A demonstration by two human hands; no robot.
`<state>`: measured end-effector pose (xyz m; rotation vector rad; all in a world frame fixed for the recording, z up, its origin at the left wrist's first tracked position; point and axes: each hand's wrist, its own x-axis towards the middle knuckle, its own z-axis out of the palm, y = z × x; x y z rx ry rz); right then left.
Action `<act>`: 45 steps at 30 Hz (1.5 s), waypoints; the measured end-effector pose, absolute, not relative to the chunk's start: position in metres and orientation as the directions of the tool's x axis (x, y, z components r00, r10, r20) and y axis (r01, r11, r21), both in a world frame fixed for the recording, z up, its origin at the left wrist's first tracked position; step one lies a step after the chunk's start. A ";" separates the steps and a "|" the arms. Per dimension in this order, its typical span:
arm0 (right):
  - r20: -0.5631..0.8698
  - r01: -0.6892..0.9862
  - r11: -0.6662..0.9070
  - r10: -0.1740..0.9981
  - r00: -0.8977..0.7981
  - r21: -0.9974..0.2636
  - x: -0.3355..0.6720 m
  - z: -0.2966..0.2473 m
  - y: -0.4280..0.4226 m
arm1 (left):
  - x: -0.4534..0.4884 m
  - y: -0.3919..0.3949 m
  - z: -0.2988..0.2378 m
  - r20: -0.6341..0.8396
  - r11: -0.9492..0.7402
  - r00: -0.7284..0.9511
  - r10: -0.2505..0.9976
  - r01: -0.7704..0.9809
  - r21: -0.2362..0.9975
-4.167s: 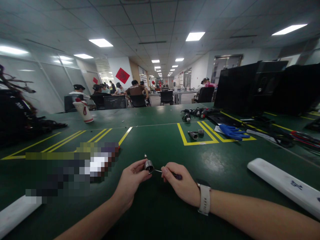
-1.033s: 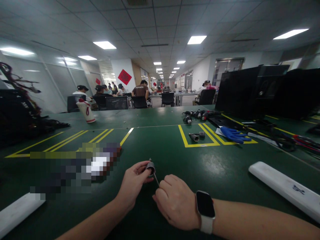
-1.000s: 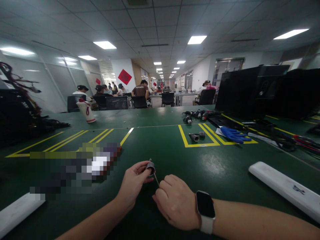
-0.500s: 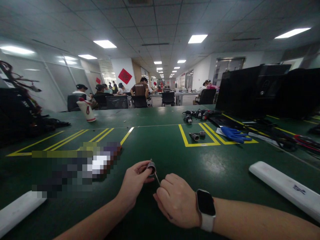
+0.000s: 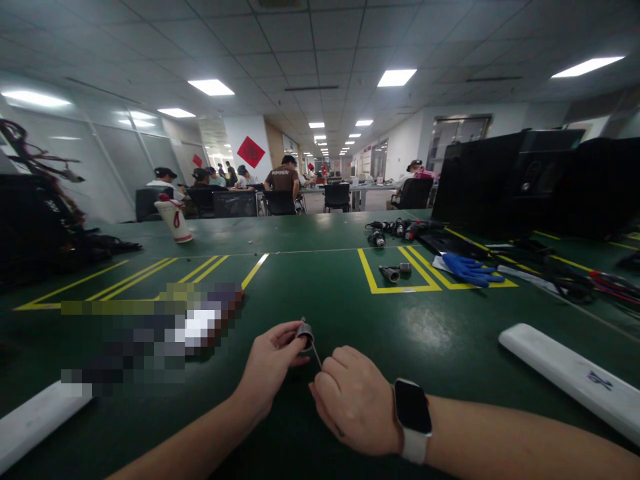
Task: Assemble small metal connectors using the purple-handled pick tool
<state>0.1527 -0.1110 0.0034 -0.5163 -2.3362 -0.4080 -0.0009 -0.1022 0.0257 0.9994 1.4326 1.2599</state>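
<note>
My left hand (image 5: 267, 367) pinches a small grey metal cylindrical part (image 5: 305, 331) just above the green table (image 5: 320, 293). My right hand (image 5: 353, 400), with a white-strapped watch on its wrist, is closed in a fist round a thin screwdriver (image 5: 317, 356). Only the metal shaft shows; the handle is hidden inside the fist. The shaft's tip reaches into the underside of the metal part. Both hands are close together near the table's front middle.
Small metal parts (image 5: 394, 271) lie in a yellow-taped box, with a blue glove (image 5: 467, 268) and more connectors (image 5: 395, 230) beyond. White bars lie at right (image 5: 570, 378) and bottom left (image 5: 35, 423). Black monitors (image 5: 505, 180) stand at right, a cup (image 5: 173, 220) at far left. People sit at far desks.
Over four seconds my right hand has turned over, knuckles and watch face now up, and shifted below the part. In the last second both hands barely moved.
</note>
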 end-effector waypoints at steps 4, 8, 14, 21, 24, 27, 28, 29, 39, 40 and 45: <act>0.671 0.462 0.876 0.260 -0.694 0.139 0.153 0.004 -0.111 | -0.001 -0.102 0.026 -0.121 0.121 -0.217 0.969 -0.011 0.993; 0.665 0.449 0.884 0.257 -0.702 0.132 0.154 0.005 -0.111 | -0.001 -0.102 0.026 -0.119 0.119 -0.217 0.969 -0.012 0.993; 0.651 0.422 0.899 0.249 -0.718 0.121 0.157 0.005 -0.109 | -0.001 -0.101 0.026 -0.103 0.108 -0.218 0.971 0.010 0.994; 0.664 0.331 0.929 0.144 -0.734 0.165 0.163 0.004 -0.098 | -0.014 -0.075 0.014 0.078 0.002 -0.312 0.947 0.247 0.969; 0.643 0.434 0.891 0.256 -0.722 0.133 0.169 0.006 -0.077 | -0.021 -0.052 0.007 0.113 -0.008 -0.326 0.939 0.306 0.952; 0.596 0.685 0.727 0.529 -0.605 0.050 0.179 0.009 -0.043 | -0.022 -0.024 0.000 0.141 -0.037 -0.272 0.952 0.354 0.935; 0.597 0.744 0.667 0.584 -0.551 0.034 0.184 0.010 -0.029 | -0.021 -0.015 -0.002 0.148 -0.045 -0.250 0.957 0.373 0.927; 0.601 0.784 0.620 0.619 -0.507 0.023 0.188 0.010 -0.015 | -0.018 -0.005 -0.004 0.151 -0.052 -0.225 0.963 0.395 0.917; 0.488 0.983 0.184 0.856 -0.172 0.023 0.229 -0.001 0.069 | 0.056 0.067 -0.011 0.163 -0.120 -0.017 0.986 0.602 0.789; 0.470 0.988 0.151 0.871 -0.144 0.023 0.230 -0.004 0.072 | 0.062 0.069 -0.011 0.176 -0.140 0.002 0.984 0.617 0.774; 0.407 0.998 0.057 0.912 -0.054 0.006 0.232 -0.009 0.076 | 0.076 0.071 -0.010 0.249 -0.232 0.062 0.966 0.631 0.740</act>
